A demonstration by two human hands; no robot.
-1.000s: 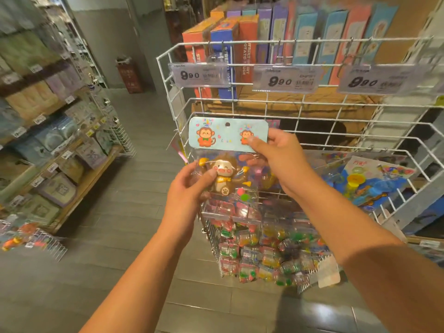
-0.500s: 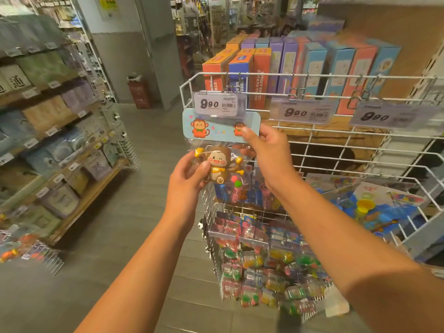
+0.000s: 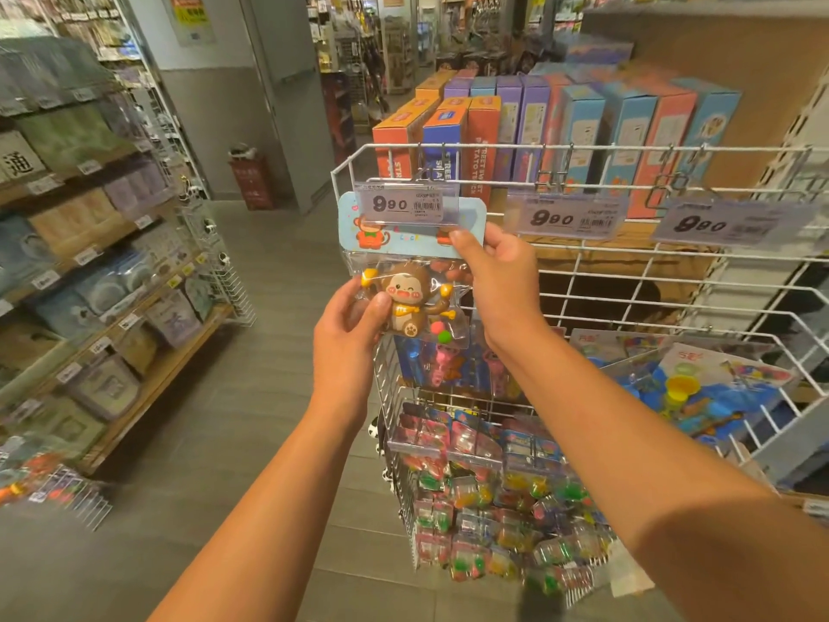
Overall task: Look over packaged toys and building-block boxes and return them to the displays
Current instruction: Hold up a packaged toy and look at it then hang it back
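Observation:
A packaged monkey toy (image 3: 415, 303) in a clear bag with a light-blue header card is held up against the left corner of the white wire display rack (image 3: 583, 267). My left hand (image 3: 347, 327) grips the bag's lower left, thumb on the monkey figure. My right hand (image 3: 493, 271) pinches the card's right end. The card's top sits behind a 9.90 price tag (image 3: 406, 204) on the rack's front. Building-block boxes (image 3: 560, 127) stand upright in a row behind the rack.
More bagged toys (image 3: 489, 509) hang in the rack's lower tiers, and blue carded toys (image 3: 700, 388) lie in its basket. Shelves of packaged goods (image 3: 89, 271) line the left. A grey tiled aisle runs between, with a red bin (image 3: 251, 181) at its far end.
Both hands have lifted the monkey toy upward along the rack, so its header card now sits behind the left price tag instead of below it. The view has tilted up.

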